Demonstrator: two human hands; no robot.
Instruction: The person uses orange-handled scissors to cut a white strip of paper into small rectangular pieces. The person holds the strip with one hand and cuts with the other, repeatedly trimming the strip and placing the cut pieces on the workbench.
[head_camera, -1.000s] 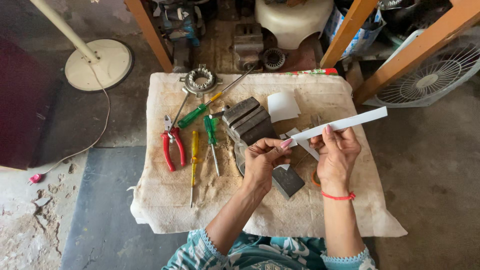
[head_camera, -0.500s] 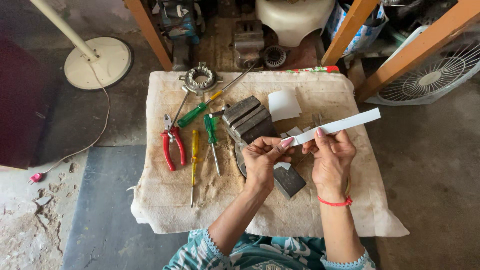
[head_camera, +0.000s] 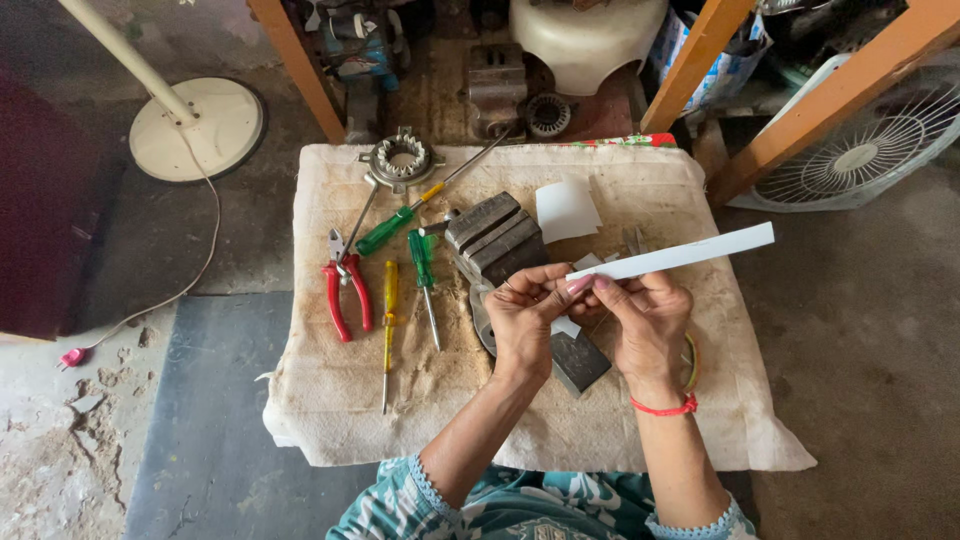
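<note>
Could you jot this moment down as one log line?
left hand: pinching white strip | right hand: pinching same strip | below: cloth-covered table, pliers, screwdrivers

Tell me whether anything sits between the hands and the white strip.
Nothing visible does. Both the left hand and the right hand already pinch the near end of the white strip, held above the cloth-covered table; the metal block stack lies beside them, not between.

both forearms reach forward side by side, left hand (head_camera: 525, 320) and right hand (head_camera: 645, 325) close together, fingers (head_camera: 580, 284) pinched — tips nearly touching
</note>
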